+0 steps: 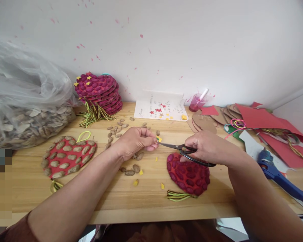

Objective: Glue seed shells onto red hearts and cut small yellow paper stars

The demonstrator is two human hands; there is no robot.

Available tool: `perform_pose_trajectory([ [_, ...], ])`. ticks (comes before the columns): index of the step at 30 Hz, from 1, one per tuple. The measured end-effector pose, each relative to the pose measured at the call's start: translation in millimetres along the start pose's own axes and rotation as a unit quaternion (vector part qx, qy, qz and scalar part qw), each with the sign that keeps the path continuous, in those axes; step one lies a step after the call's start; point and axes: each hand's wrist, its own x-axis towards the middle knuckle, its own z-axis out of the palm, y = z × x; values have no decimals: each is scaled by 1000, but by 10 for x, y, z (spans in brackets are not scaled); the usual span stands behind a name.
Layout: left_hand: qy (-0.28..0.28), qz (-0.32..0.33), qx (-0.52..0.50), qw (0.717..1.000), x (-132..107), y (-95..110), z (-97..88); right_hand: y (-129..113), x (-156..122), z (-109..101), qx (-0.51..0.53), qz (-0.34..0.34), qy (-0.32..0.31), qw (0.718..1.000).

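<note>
My left hand point(138, 143) pinches a small yellow piece of paper point(159, 138) with a dark green mark on it, above the middle of the table. Fingers of my right hand point(204, 148) are wrapped through the handles of black scissors point(178, 147), whose blade tips reach the yellow piece. Below the scissors lies a heart covered in purple-dyed peanut shells point(188, 174), with a green and dark yarn tassel point(180, 195). Yellow paper scraps point(136, 182) and loose peanut shells point(130, 172) are scattered beneath my hands.
At left stand a clear bag of shells point(27, 124) and a red heart with undyed shells point(69, 156). Behind are stacked purple hearts point(98, 89), a paper with stars point(141, 107) and a cup point(195, 103). A blue glue gun point(280, 174), cardboard point(204, 121) and red paper point(265, 121) lie right.
</note>
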Motion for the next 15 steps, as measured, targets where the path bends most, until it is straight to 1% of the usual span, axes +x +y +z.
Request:
perform_pose_trajectory([
  [3,15,8,-5,1000,25,-21,-19,41,8,16,8,7,-4,1000],
  [7,27,25,-33,999,38,-22,-41,63,-2,27,60,26,3,998],
  [11,32,68,-77,994,7,33,-38,17,-12,24,121,30,32,992],
  [15,51,77,-119,988,-37,88,-12,-38,22,34,175,40,48,983],
])
